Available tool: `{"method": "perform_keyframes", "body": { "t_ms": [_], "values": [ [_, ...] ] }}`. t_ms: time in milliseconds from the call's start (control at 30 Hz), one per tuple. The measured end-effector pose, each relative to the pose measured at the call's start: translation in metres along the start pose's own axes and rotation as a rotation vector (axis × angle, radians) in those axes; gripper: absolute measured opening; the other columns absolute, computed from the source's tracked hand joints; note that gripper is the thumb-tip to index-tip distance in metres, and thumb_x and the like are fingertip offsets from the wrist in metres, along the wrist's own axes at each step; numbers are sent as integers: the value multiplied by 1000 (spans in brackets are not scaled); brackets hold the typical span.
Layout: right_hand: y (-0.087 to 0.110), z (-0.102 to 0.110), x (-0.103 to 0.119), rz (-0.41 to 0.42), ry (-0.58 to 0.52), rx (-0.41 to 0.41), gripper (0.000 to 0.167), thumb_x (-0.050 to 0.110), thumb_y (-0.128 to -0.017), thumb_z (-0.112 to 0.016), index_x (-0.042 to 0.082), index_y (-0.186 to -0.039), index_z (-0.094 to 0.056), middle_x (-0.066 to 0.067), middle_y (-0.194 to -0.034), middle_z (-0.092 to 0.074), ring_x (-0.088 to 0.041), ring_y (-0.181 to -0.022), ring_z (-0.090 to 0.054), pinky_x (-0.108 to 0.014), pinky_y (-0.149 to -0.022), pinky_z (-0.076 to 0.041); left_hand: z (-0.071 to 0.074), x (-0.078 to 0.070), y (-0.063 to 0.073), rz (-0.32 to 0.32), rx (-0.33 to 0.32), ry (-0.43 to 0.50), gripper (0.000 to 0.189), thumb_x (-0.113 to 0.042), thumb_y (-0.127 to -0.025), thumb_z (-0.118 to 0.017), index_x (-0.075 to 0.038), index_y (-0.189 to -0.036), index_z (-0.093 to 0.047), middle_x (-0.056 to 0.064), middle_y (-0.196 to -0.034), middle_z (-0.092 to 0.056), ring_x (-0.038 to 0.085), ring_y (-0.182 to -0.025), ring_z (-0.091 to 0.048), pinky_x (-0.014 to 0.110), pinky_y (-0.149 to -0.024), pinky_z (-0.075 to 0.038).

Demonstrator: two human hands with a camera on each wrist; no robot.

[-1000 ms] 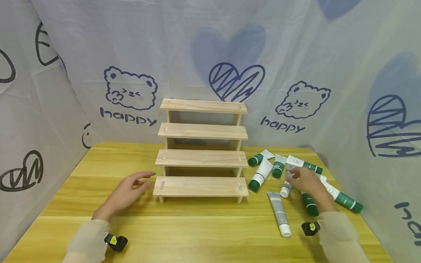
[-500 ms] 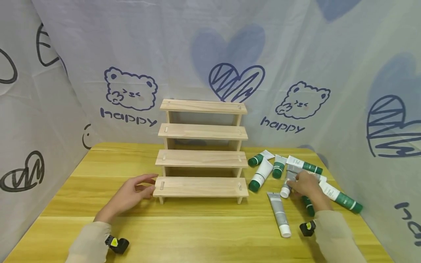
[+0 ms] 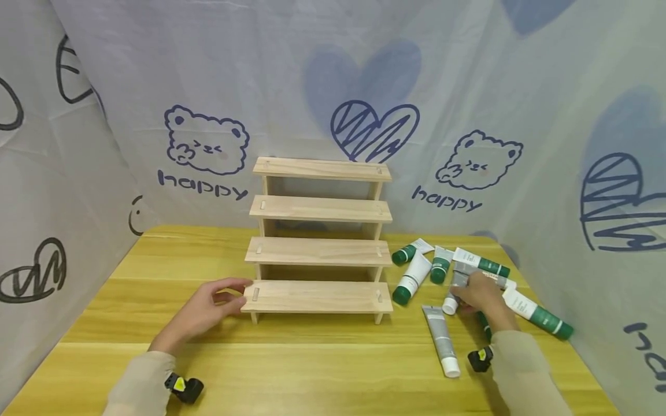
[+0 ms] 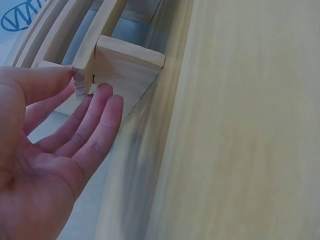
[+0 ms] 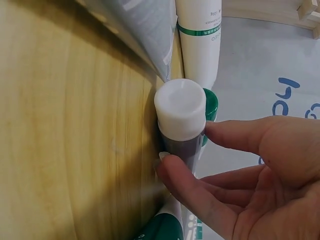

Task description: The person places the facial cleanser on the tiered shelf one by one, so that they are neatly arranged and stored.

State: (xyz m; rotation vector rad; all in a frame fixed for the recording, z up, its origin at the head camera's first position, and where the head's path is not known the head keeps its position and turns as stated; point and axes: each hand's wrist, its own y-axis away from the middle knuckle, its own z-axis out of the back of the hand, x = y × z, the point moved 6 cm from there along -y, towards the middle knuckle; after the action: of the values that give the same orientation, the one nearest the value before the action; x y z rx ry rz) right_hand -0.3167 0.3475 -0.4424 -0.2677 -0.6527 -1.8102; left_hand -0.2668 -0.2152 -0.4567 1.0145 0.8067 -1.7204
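A four-step wooden display stand stands mid-table. At the left end of its lowest step, my left hand pinches the board between thumb and index finger; the other fingers are loosely bent. Among the cosmetic tubes on the right, my right hand holds a grey tube with a white cap, thumb on one side and index finger on the other. The hand covers part of that tube in the head view. A green-capped tube lies partly hidden under this hand.
Nearer the front lies another grey tube. A white tube with a green cap lies beside the stand, and a long white-and-green tube lies at the right. A patterned cloth hangs behind the wooden table.
My left hand has moved right onto the lowest step's end. My right hand has lowered, shifted slightly left and taken hold of the grey tube. The stand has stayed in place.
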Motion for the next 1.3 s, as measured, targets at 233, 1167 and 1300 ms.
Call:
{"method": "perform_keyframes", "body": {
  "t_ms": [233,1167,1300],
  "values": [
    [-3,-1,-1,-13,-65,-3,44,12,-95,-71,-19,-122,-54,-25,-96,-68,-22,-70,-74,-33,-64,-65,0,-2,0,4,13,-1,44,-17,-101,-67,-1,-142,-59,28,-147,-56,25,-111,-72,20,-87,-60],
    [0,7,-16,-25,-201,81,43,18,-93,-73,-16,-112,-55,-20,-89,-66,-20,-69,-71,-35,-67,-66,-7,-1,-5,71,19,185,46,-4,-101,-64,8,-144,-53,38,-146,-49,17,-98,-76,36,-81,-66],
    [1,17,-16,-27,-207,73,47,20,-94,-73,-14,-116,-50,-23,-97,-64,-21,-73,-71,-36,-69,-66,-7,-2,-7,91,8,180,45,-2,-100,-64,8,-144,-54,37,-147,-50,16,-96,-76,35,-80,-66]
  ]
}}
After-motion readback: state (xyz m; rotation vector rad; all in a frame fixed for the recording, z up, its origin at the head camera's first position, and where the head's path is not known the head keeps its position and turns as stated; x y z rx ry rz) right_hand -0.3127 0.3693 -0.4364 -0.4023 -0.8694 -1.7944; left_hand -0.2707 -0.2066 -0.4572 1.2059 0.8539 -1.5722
